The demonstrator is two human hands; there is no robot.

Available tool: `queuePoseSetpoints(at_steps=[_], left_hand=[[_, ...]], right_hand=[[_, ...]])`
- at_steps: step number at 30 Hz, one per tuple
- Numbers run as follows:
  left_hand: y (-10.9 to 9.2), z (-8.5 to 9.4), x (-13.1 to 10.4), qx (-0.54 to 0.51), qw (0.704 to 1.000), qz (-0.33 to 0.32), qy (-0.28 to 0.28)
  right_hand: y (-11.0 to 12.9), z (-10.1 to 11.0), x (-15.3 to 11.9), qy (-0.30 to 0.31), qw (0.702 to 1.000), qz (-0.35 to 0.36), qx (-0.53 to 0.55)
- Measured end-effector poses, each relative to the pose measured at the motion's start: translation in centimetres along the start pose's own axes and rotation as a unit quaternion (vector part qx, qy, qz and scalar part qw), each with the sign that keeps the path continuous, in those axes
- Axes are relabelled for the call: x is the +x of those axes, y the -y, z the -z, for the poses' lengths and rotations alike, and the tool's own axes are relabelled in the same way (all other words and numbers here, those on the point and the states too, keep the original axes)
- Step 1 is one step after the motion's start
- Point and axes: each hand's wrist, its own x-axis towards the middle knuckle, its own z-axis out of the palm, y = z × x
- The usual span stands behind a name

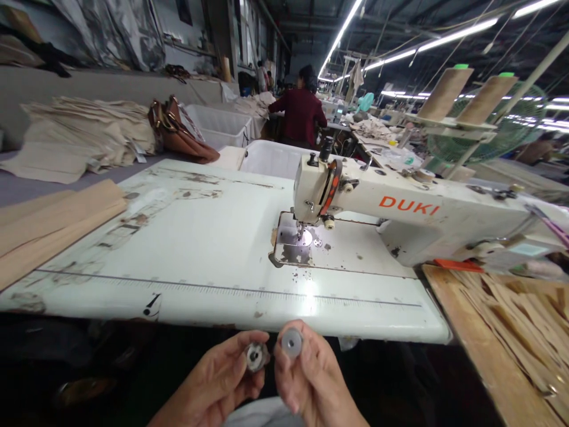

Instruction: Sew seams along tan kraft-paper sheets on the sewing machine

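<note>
Just below the front edge of the sewing table, my left hand (226, 373) pinches a metal bobbin case (255, 357), its round opening facing me. Close beside it, my right hand (311, 370) grips a grey metal bobbin (291, 343) between thumb and fingers, its flat face and centre hole showing. The two parts are apart by a small gap. Beyond my hands stands a white sewing machine (355, 196) with its needle over the metal plate (296, 243). Nothing lies under the presser foot.
Beige fabric pieces (80, 139), a brown bag (182, 133) and folded tan cloth (57, 219) are at left. White bins (275, 159) stand behind the table. Cut strips (524, 332) lie on a wooden board at right, below thread cones (446, 95). A person (300, 112) sits further back.
</note>
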Motion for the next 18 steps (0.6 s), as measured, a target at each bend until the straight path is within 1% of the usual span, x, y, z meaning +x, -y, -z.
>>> queuePoseSetpoints(at_steps=[1,2,4,5,6,7,8,9,10,11,12,13,14,16,18], left_hand=[[0.0,0.1,0.0,-0.037,0.999,0.011,0.007],[-0.1,0.2,0.0,-0.067,0.998,0.016,0.011],[-0.1,0.4,0.0,-0.097,0.995,0.014,0.013],[-0.1,0.5,0.0,-0.091,0.996,0.008,0.015],[-0.1,0.4,0.0,-0.073,0.997,0.002,0.015],[-0.1,0.3,0.1,-0.046,0.999,-0.001,0.011],[0.0,0.1,0.1,-0.015,1.0,-0.001,0.003],[0.1,-0.2,0.2,0.016,1.0,0.002,-0.006],[0.2,-0.5,0.2,0.04,0.999,0.005,-0.011],[0.4,-0.9,0.3,0.057,0.998,0.007,-0.013],[0.6,-1.1,0.4,0.068,0.998,0.008,-0.011],[0.9,-1.2,0.5,0.077,0.997,0.009,-0.006],[1.2,-1.2,0.6,0.086,0.996,0.012,0.0],[1.7,-0.9,0.9,0.11,0.994,0.012,0.008],[2.2,-0.3,1.2,0.153,0.988,-0.003,0.019]], right_hand=[[0.6,0.3,-0.2,0.0,1.0,-0.005,-0.007],[1.5,0.7,-0.5,-0.017,0.999,-0.001,-0.027],[3.5,1.6,-1.4,-0.085,0.991,0.039,-0.095],[4.5,2.1,-1.9,-0.127,0.978,0.075,-0.145],[5.4,2.5,-2.3,-0.16,0.959,0.11,-0.208],[5.9,2.7,-2.8,-0.177,0.932,0.136,-0.287],[6.1,2.8,-3.2,-0.172,0.898,0.149,-0.377],[6.0,2.7,-3.4,-0.145,0.859,0.151,-0.467],[5.5,2.4,-3.6,-0.102,0.82,0.143,-0.544],[4.8,2.1,-3.6,-0.055,0.788,0.134,-0.599],[4.1,1.8,-3.5,-0.017,0.764,0.129,-0.632],[3.3,1.6,-3.3,0.006,0.748,0.133,-0.65],[2.6,1.4,-3.2,0.016,0.737,0.136,-0.662],[1.5,1.3,-2.9,0.018,0.717,0.143,-0.682],[0.9,1.4,-2.8,0.017,0.696,0.146,-0.703]])
